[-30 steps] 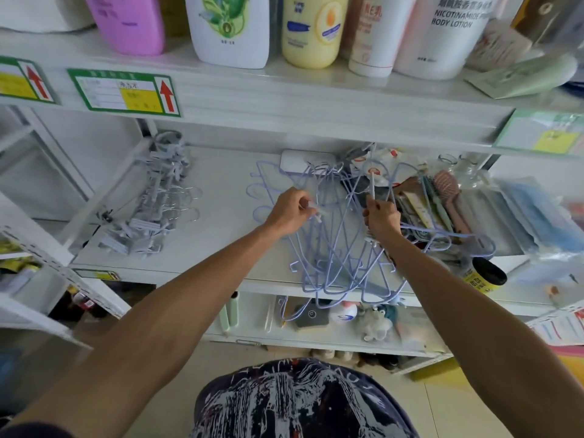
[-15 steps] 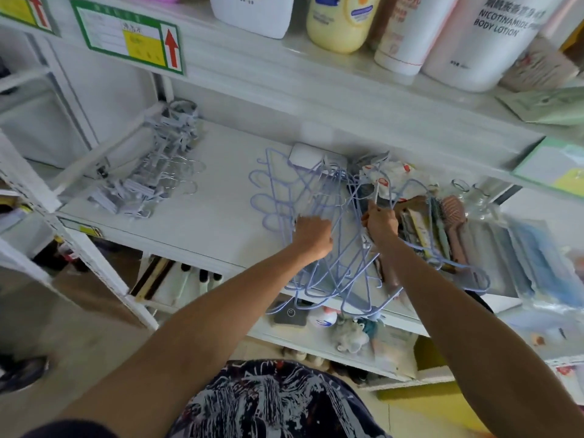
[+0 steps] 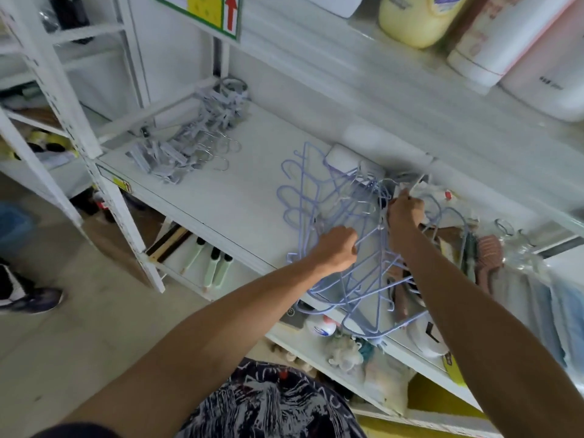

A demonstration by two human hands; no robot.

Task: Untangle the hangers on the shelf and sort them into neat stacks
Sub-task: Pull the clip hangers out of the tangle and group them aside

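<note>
On the white shelf [image 3: 221, 197], mid-span: a tangle of lilac wire hangers [image 3: 363, 279], its near end overhanging the front edge. Left hand [image 3: 336, 251] grips a wire near the tangle's middle. Right hand [image 3: 404, 213] grasps wires at its far side. Grey clip hangers [image 3: 189, 143] lie piled well apart, to the left.

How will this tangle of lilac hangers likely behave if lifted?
Probably light: the hangers are thin open wire. Likely lifts as one snagging clump, since hooks and bars interlock between left hand and right hand. Some overhang the shelf edge, so may slide.
</note>
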